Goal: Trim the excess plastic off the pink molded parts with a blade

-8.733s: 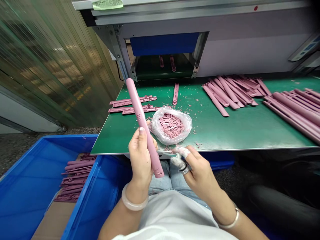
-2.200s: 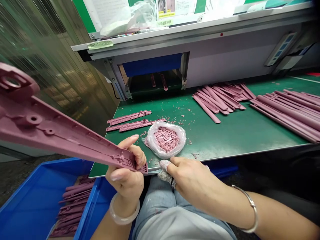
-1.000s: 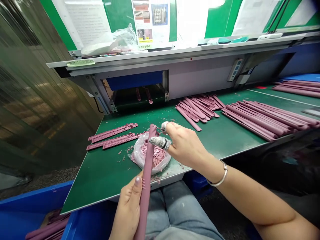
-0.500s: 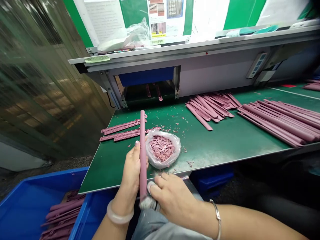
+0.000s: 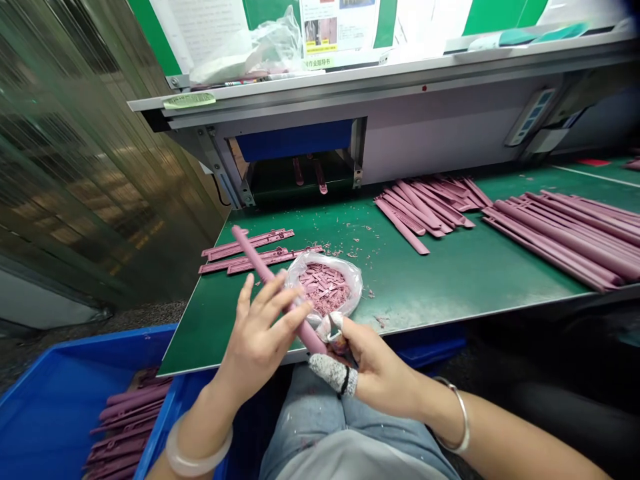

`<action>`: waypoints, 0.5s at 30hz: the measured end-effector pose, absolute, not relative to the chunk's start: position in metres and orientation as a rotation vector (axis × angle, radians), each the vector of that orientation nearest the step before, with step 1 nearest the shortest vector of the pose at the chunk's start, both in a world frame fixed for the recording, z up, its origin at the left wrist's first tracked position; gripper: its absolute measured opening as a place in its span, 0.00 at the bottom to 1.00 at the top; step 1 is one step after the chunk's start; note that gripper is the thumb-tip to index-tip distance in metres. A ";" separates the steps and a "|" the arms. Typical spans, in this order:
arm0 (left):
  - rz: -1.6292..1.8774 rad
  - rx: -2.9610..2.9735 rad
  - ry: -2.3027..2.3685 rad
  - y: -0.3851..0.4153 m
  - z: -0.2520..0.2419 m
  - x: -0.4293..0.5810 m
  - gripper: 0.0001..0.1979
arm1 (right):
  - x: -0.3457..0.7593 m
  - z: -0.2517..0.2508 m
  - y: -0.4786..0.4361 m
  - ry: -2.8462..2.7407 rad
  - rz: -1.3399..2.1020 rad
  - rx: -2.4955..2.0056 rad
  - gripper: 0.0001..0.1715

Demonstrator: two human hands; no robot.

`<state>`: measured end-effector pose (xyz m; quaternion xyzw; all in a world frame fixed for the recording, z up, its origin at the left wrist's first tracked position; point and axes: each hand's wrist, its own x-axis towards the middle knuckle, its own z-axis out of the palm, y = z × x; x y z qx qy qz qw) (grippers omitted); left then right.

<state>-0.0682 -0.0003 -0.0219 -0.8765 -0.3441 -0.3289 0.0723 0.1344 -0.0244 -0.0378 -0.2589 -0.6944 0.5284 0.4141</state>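
Observation:
A long pink plastic strip (image 5: 253, 257) slants from the upper left down toward my lap. My left hand (image 5: 257, 340) lies across its middle with the fingers stretched and apart; its thumb is hidden. At the near end, my right hand (image 5: 385, 363) pinches the strip between thumb and fingers. Pale covers wrap that thumb and a fingertip, and a small object by the fingers is too unclear to name. Just behind the hands, a clear plastic bag (image 5: 354, 293) holds pink scraps (image 5: 325, 287). Several pink strips (image 5: 265, 260) lie flat on the bench to the left.
Pink strips are piled on the green bench (image 5: 430, 293) at the back (image 5: 425, 207) and right (image 5: 560, 233). Pink shavings litter the surface. A blue bin (image 5: 45, 400) with more strips stands lower left. Above the bench runs a metal shelf (image 5: 300, 87).
The strip has tilted from nearly upright to slanting left. My left hand has loosened and spread its fingers over it, while my right hand has turned and taken the near end.

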 end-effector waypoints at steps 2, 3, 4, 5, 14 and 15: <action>-0.873 -2.726 -0.857 0.000 -0.016 -0.076 0.18 | 0.147 -0.033 -0.019 -1.939 1.138 -0.642 0.03; -0.866 -2.753 -0.825 0.000 -0.013 -0.078 0.17 | 0.153 -0.030 -0.016 -2.032 1.024 -0.649 0.06; -0.865 -2.765 -0.820 0.001 -0.010 -0.079 0.18 | 0.159 -0.028 -0.014 -2.113 0.914 -0.665 0.09; -0.860 -2.767 -0.820 0.002 -0.009 -0.079 0.18 | 0.165 -0.025 -0.011 -2.185 0.814 -0.690 0.11; -0.742 -2.759 -0.772 0.001 -0.002 -0.074 0.18 | 0.163 -0.014 -0.008 -2.464 0.085 -0.926 0.05; -0.718 -2.767 -0.784 0.000 -0.001 -0.074 0.18 | 0.161 -0.015 -0.008 -2.449 0.050 -0.924 0.06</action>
